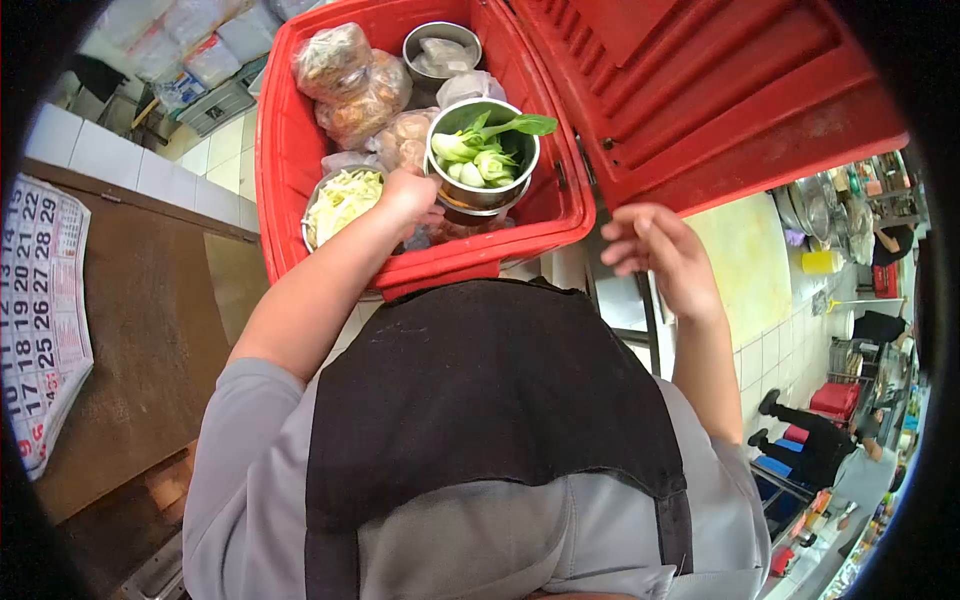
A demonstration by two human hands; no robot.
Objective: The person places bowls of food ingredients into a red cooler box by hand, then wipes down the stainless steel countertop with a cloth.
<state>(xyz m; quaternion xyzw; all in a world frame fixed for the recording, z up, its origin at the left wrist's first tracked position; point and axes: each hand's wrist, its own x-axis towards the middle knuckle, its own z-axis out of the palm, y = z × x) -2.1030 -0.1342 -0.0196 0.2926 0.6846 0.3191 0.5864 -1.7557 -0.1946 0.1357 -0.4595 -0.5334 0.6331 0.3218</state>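
Inside a red cooler (275,150), my left hand (410,197) reaches between a bowl of pale shredded vegetable (345,203) and a metal pot (433,165) of bok choy (485,155). Its fingers are partly hidden near the pot's side, so I cannot make out whether they grip anything. My right hand (655,250) is raised just outside the cooler's right front corner, fingers apart and curved, holding nothing. Bags of food (365,95) and another metal pot (442,48) fill the back of the cooler.
The cooler's red lid (700,90) stands open at the upper right. Beside it is a pale board (745,260). A brown panel with a calendar (50,320) is on the left. Another person (820,445) stands at the far right, near red containers and shelving.
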